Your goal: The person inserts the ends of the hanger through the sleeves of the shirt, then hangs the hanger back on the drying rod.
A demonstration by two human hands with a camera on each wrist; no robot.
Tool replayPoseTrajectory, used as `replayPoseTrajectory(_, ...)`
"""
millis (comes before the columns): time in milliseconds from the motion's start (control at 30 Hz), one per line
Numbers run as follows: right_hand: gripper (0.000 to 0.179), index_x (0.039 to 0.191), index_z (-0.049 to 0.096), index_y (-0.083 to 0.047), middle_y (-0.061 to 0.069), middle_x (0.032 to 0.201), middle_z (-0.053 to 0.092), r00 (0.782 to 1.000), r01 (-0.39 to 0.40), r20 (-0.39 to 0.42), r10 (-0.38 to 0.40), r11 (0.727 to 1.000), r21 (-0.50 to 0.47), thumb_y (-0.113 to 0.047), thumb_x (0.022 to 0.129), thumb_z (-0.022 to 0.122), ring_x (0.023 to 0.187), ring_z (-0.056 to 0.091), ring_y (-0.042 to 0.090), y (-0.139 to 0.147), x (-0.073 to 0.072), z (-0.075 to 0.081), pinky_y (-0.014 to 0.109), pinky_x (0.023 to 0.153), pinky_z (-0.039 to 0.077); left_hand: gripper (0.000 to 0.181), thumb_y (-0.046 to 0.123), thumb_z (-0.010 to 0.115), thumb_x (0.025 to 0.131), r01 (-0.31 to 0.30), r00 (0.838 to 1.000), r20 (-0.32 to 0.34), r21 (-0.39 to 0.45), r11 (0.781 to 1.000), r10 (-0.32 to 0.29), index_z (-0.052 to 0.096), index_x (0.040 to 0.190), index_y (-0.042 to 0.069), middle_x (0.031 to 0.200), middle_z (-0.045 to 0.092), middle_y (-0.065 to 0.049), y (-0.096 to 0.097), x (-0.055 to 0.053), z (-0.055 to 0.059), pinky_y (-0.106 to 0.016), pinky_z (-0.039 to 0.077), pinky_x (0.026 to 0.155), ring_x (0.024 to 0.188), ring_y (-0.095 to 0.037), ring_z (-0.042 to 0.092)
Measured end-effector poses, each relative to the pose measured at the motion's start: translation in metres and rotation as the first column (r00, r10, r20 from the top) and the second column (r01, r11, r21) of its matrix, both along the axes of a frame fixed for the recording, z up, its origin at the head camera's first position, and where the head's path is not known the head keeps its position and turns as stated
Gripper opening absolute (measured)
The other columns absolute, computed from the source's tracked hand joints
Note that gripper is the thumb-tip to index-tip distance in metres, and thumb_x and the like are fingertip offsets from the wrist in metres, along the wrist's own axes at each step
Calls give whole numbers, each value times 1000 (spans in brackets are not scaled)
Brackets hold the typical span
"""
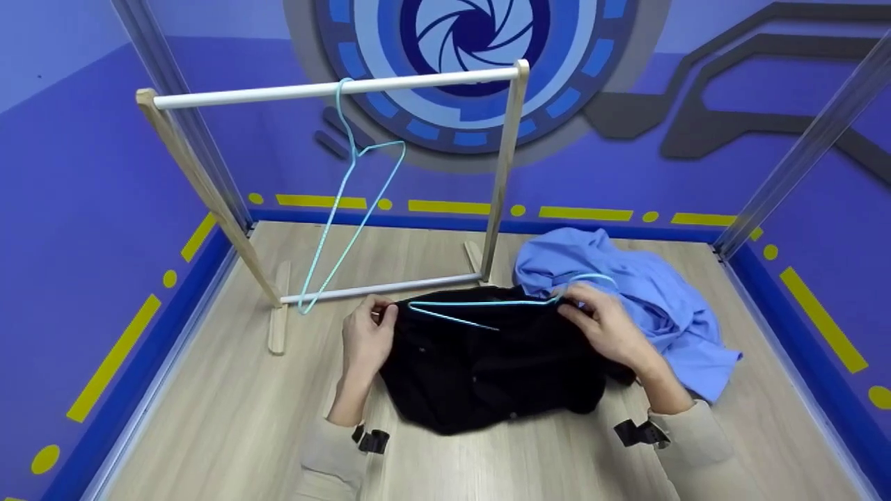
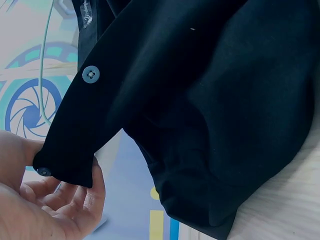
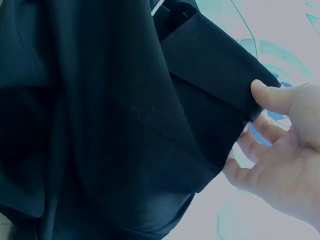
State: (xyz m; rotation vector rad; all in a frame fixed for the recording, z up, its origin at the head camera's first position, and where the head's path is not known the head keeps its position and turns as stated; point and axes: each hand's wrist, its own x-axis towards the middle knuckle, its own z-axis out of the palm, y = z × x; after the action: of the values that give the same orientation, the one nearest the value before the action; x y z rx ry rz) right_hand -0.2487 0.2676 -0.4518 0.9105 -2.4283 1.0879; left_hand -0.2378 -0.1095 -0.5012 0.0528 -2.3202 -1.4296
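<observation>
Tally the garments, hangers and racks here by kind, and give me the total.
Garments: 2 (black garment, blue garment)
Hangers: 2 (hanging hanger, lower hanger by the black garment)
Racks: 1 (clothes rack)
Total: 5

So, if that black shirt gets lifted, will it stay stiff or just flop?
Probably flop: the black shirt drapes in soft folds from the left hand and the right hand. Its buttoned edge may be a bit stiffer, since it looks flat and smooth. It seems unlikely to roll, being spread out rather than round.
</observation>
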Motion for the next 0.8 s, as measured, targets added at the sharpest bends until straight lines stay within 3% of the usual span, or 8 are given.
replayPoseTrajectory(367,28,115,75,-7,-4,106,70,997,-81,4,81,997,-6,9,94,68,96,64,20,2,0,4,19,86,45,4,7,71,95,-31,999,-17,29,999,32,73,96,4,89,71,-6,-2,-2,2,-36,50,73,77,-20,64)
replayPoseTrajectory(800,29,116,76,-6,-2,111,71,999,-35,-6,35,999,41,9,92,70,106,65,20,0,-1,1,20,95,44,4,8,74,93,-50,997,-51,71,996,54,75,95,4,88,72,-6,-4,1,8,-35,50,73,77,-21,66)
